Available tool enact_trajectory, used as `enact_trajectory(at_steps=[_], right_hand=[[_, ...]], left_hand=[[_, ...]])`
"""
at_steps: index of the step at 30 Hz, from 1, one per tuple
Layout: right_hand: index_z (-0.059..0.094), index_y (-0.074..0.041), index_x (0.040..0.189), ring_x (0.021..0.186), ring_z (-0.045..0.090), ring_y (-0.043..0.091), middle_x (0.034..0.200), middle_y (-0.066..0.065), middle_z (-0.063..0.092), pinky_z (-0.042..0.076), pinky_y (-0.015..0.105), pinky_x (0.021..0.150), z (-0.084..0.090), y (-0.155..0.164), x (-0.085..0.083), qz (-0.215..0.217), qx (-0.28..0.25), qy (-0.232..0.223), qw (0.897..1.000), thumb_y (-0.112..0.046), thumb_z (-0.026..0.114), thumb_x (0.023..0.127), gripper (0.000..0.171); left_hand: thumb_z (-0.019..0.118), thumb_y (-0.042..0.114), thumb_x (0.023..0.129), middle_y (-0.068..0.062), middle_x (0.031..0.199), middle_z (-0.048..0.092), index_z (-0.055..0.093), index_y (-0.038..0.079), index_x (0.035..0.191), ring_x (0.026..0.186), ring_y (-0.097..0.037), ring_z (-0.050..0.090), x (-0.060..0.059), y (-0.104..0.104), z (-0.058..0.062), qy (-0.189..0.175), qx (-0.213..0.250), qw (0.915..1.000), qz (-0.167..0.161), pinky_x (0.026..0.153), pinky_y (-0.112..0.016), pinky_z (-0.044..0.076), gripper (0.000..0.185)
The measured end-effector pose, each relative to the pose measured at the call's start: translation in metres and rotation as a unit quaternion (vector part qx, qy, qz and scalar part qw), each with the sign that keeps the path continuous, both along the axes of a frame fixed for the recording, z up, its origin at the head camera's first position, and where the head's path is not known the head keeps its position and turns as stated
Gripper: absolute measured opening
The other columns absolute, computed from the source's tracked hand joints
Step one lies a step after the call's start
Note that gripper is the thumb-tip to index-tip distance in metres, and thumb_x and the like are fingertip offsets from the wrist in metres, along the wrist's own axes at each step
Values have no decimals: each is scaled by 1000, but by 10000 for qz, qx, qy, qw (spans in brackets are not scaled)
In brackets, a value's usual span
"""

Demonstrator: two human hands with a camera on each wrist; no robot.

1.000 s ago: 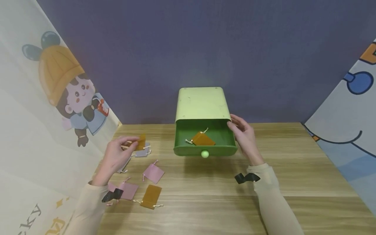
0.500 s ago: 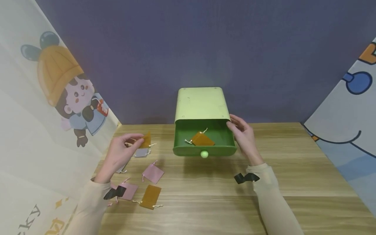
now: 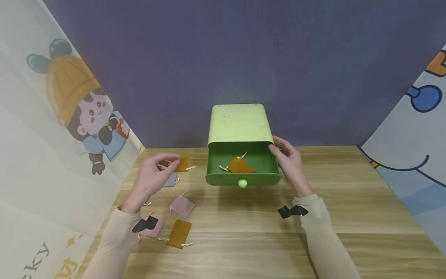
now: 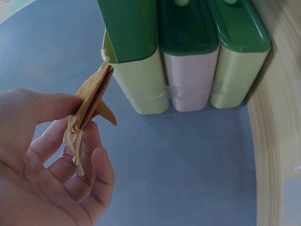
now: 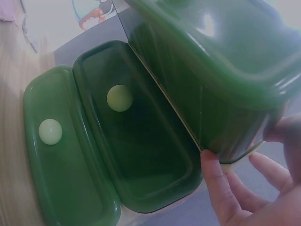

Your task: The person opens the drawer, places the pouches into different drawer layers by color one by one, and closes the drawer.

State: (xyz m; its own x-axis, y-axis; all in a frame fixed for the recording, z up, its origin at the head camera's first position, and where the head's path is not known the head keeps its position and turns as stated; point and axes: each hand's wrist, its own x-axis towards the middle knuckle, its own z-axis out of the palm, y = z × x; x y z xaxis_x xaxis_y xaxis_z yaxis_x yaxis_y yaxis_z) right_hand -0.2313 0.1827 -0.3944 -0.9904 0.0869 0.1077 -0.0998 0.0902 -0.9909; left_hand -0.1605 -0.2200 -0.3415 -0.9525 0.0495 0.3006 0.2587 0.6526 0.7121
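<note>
My left hand [image 3: 152, 176] pinches an orange-brown drawstring pouch [image 3: 183, 162] between thumb and fingers, above the table's left side. In the left wrist view the pouch [image 4: 91, 99] is folded edge-on, its cream cords dangling. Against the right side of a pale green drawer cabinet [image 3: 240, 123] rests my right hand [image 3: 292, 162], thumb near the casing's front edge. The top green drawer [image 3: 219, 179] is pulled out, with orange-brown pouch material [image 3: 241, 165] lying inside. In the right wrist view my fingertips [image 5: 210, 157] touch the casing rim beside that drawer.
Below the open drawer are two closed drawers [image 5: 136, 155], stacked, with round knobs. On the wooden table [image 3: 244, 240] lie pink pouches [image 3: 182, 205], a grey pouch [image 3: 170, 180] and another orange-brown pouch [image 3: 179, 233]. A dark blue wall [image 3: 174, 77] stands behind the cabinet.
My left hand has moved right and slightly away from me, carrying the orange-brown pouch off the grey pouches toward the cabinet. My right hand and the drawer have stayed put.
</note>
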Motion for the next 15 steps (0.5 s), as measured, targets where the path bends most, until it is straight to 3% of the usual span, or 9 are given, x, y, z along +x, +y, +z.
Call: enact_trajectory(at_steps=[15], right_hand=[[55, -17, 156, 114, 60, 5, 153, 11, 57, 49, 17, 74, 1, 0, 0, 49, -15, -48, 10000, -34, 68, 105, 54]], left_hand=[[73, 17, 101, -8, 116, 79, 80, 10, 121, 95, -22, 72, -8, 24, 12, -37, 215, 9993, -292, 77, -21, 56, 22]])
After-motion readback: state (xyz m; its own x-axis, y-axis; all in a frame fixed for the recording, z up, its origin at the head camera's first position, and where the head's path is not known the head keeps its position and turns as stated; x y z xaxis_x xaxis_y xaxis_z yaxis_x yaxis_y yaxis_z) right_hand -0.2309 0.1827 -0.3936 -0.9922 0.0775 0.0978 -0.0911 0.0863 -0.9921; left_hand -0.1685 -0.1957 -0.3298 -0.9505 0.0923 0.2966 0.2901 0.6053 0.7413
